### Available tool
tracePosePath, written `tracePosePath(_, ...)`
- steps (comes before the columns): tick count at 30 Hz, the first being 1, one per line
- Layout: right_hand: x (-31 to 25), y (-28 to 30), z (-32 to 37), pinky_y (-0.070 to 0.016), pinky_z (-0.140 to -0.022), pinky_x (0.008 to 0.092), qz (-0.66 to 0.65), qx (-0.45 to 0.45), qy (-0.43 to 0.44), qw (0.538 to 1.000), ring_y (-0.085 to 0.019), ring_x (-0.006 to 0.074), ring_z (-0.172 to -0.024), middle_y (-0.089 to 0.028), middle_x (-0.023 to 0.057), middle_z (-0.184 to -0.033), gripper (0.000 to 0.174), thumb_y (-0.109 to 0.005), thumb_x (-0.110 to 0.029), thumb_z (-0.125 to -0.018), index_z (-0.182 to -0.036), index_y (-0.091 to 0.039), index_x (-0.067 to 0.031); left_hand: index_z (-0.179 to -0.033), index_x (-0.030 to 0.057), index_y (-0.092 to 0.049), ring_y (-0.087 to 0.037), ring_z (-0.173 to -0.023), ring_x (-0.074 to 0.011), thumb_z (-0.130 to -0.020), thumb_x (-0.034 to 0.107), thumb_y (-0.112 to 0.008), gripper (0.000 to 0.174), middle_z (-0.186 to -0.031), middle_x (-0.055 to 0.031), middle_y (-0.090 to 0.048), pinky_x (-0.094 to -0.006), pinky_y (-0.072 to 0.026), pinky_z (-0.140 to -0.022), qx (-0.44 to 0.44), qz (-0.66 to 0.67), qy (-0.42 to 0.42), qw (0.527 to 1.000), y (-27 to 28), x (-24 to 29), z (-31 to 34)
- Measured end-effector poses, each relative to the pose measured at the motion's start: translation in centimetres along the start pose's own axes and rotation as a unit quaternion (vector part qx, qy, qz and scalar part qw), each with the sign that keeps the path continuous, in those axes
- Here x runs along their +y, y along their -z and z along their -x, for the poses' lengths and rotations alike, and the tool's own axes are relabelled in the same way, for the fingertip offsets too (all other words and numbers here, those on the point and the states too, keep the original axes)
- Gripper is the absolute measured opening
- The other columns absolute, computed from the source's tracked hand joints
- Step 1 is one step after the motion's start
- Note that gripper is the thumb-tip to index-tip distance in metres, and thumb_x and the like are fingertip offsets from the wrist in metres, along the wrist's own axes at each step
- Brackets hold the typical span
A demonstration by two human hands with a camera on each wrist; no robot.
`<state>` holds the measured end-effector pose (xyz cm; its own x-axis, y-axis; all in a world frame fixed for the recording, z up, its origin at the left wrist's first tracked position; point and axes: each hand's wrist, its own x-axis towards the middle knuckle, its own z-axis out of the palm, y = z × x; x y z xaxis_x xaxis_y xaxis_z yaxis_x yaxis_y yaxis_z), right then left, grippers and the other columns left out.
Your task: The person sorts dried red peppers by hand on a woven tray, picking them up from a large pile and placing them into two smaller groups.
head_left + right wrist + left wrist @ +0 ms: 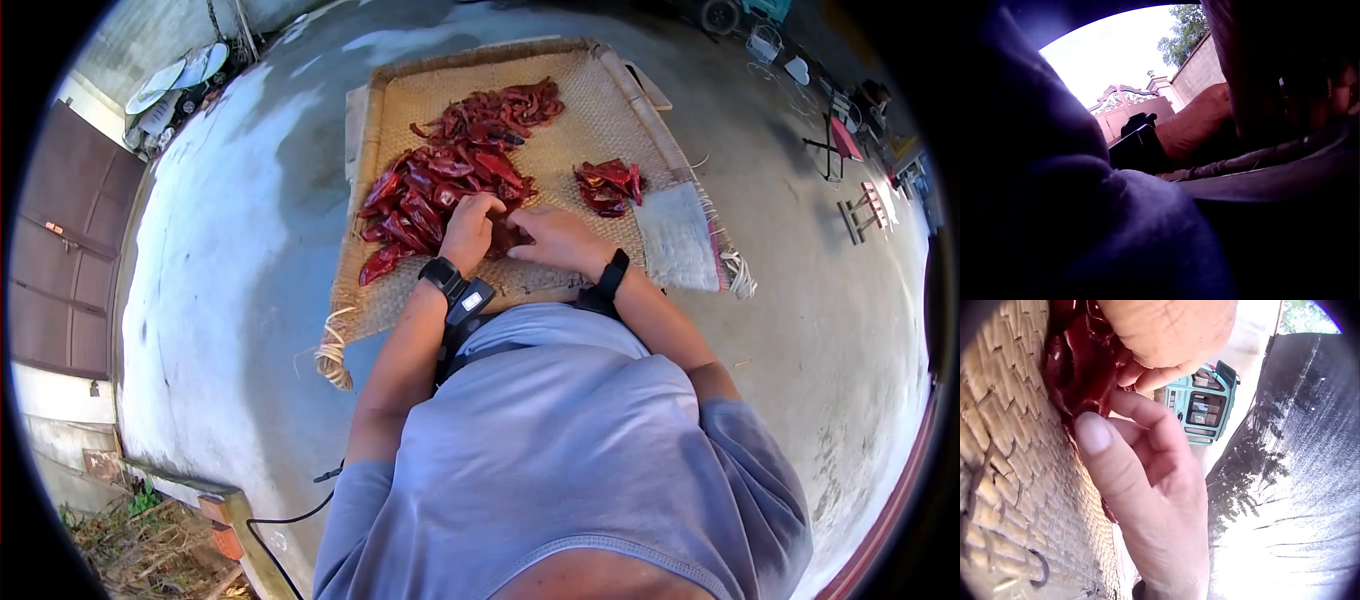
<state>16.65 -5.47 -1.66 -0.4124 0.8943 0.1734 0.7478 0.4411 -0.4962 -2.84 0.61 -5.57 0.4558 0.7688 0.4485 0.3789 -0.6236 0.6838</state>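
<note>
Fingers (1157,422) seemingly pinch pepper (1088,369) by tray edge (518,295).

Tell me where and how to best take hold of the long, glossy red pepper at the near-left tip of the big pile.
Pinch the long, glossy red pepper by its outer end, probably best from the person's left. That end juts out of the big red pile onto the tan woven tray, while its inner end lies against the rest.

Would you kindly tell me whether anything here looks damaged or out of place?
The tray looks worn: loose strands show at its near corners, and a pale patch covers part of its right side. No spill of peppers stands out.
</note>
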Motion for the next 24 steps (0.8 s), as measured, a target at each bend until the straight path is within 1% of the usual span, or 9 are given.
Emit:
tracePosePath(4, 0.4, -0.6, -0.5, -0.0504, -0.076, 0.046, 0.033, 0.005, -0.001, 0.999, -0.064, 0.0356, -0.091, -0.067, 0.0165, -0.094, 0.027, -0.065, -0.027, -0.083, -0.101, -0.062, -0.0063, -0.103, 0.0032, -0.061, -0.059, -0.1, -0.036, -0.076, -0.013, -0.047, 0.035, -0.101, -0.0168, -0.062, -0.042, -0.0487, -0.09, -0.009, 0.005, 0.002, 1.0, 0.0, -0.6, 0.0)
tracePosePath(7, 0.0, 0.4, 0.0, -0.0502, -0.074, 0.0467, -0.028, 0.001, -0.075, 0.997, -0.065, 0.0358, -0.088, -0.068, 0.0169, -0.094, 0.025, -0.062, -0.025, -0.085, -0.101, -0.063, -0.0058, -0.104, 0.003, -0.062, -0.06, -0.098, -0.033, -0.078, -0.012, -0.046, 0.034, -0.101, -0.0157, -0.064, -0.0394, -0.0489, -0.089, 0.006, 0.03, 0.009, 0.999, -0.2, -0.7, 0.0)
tracePosePath(10, 0.9, 1.8, 0.4, -0.0502, -0.073, 0.0464, 0.036, 0.007, -0.135, 0.99, -0.065, 0.036, -0.087, -0.068, 0.017, -0.094, 0.024, -0.06, -0.025, -0.087, -0.1, -0.063, -0.0052, -0.104, 0.0031, -0.062, -0.061, -0.098, -0.0303, -0.078, -0.011, -0.047, 0.033, -0.099, -0.0143, -0.065, -0.0377, -0.0491, -0.089, 0.006, 0.054, 0.042, 0.998, -0.3, -0.6, 0.0)
tracePosePath(11, 1.2, 2.0, 0.6, -0.0504, -0.073, 0.0458, 0.019, 0.014, -0.14, 0.99, -0.066, 0.036, -0.088, -0.068, 0.0169, -0.095, 0.024, -0.06, -0.025, -0.088, -0.101, -0.063, -0.0056, -0.104, 0.0032, -0.063, -0.062, -0.098, -0.0296, -0.078, -0.01, -0.047, 0.032, -0.099, -0.0138, -0.065, -0.0374, -0.0492, -0.089, 0.0, 0.062, 0.058, 0.996, -0.4, -0.5, 0.0)
tracePosePath(13, 1.8, 2.1, 0.9, -0.0507, -0.073, 0.0445, -0.016, 0.027, -0.151, 0.988, -0.066, 0.0359, -0.089, -0.068, 0.0167, -0.096, 0.023, -0.059, -0.024, -0.089, -0.102, -0.063, -0.0065, -0.102, 0.0032, -0.063, -0.062, -0.097, -0.0299, -0.078, -0.009, -0.048, 0.031, -0.097, -0.0136, -0.065, -0.0378, -0.0494, -0.089, -0.004, 0.03, 0.031, 0.999, -0.3, -0.8, 0.0)
tracePosePath(16, 1.7, 1.2, 0.9, -0.0515, -0.074, 0.0425, -0.097, 0.052, -0.082, 0.991, -0.066, 0.0356, -0.085, -0.068, 0.0169, -0.096, 0.022, -0.06, -0.02, -0.089, -0.106, -0.062, -0.0057, -0.1, 0.0029, -0.064, -0.061, -0.097, -0.0306, -0.079, -0.007, -0.05, 0.027, -0.097, -0.0132, -0.065, -0.0384, -0.0493, -0.088, -0.015, -0.019, -0.01, 1.0, -0.1, -0.3, -0.1)
tracePosePath(19, 0.6, 0.7, 0.9, -0.0518, -0.076, 0.043, -0.039, 0.0, -0.042, 0.998, -0.066, 0.0368, -0.088, -0.067, 0.0182, -0.098, 0.024, -0.061, -0.018, -0.088, -0.108, -0.062, -0.0047, -0.098, 0.0026, -0.064, -0.06, -0.097, -0.0313, -0.079, -0.006, -0.051, 0.025, -0.096, -0.0128, -0.065, -0.0391, -0.0488, -0.088, -0.03, -0.043, -0.023, 0.998, 0.2, 0.2, -0.2)
tracePosePath(22, 1.7, -0.5, 0.7, -0.0521, -0.079, 0.0433, -0.028, 0.068, 0.022, 0.997, -0.066, 0.0366, -0.09, -0.067, 0.0172, -0.099, 0.028, -0.062, -0.019, -0.087, -0.112, -0.062, -0.0058, -0.097, 0.003, -0.064, -0.059, -0.098, -0.0315, -0.079, -0.003, -0.052, 0.022, -0.096, -0.0127, -0.065, -0.04, -0.0477, -0.089, -0.032, -0.044, -0.026, 0.998, 0.1, -0.1, -0.1)
tracePosePath(24, 1.9, 0.8, 1.1, -0.0513, -0.081, 0.0455, -0.004, 0.058, -0.085, 0.995, -0.065, 0.0359, -0.094, -0.067, 0.0169, -0.102, 0.03, -0.061, -0.019, -0.086, -0.114, -0.062, -0.0095, -0.097, 0.0036, -0.064, -0.058, -0.1, -0.0314, -0.08, 0.002, -0.055, 0.019, -0.097, -0.0125, -0.065, -0.0409, -0.0463, -0.091, -0.041, -0.049, -0.032, 0.997, 0.2, -0.2, -0.2)
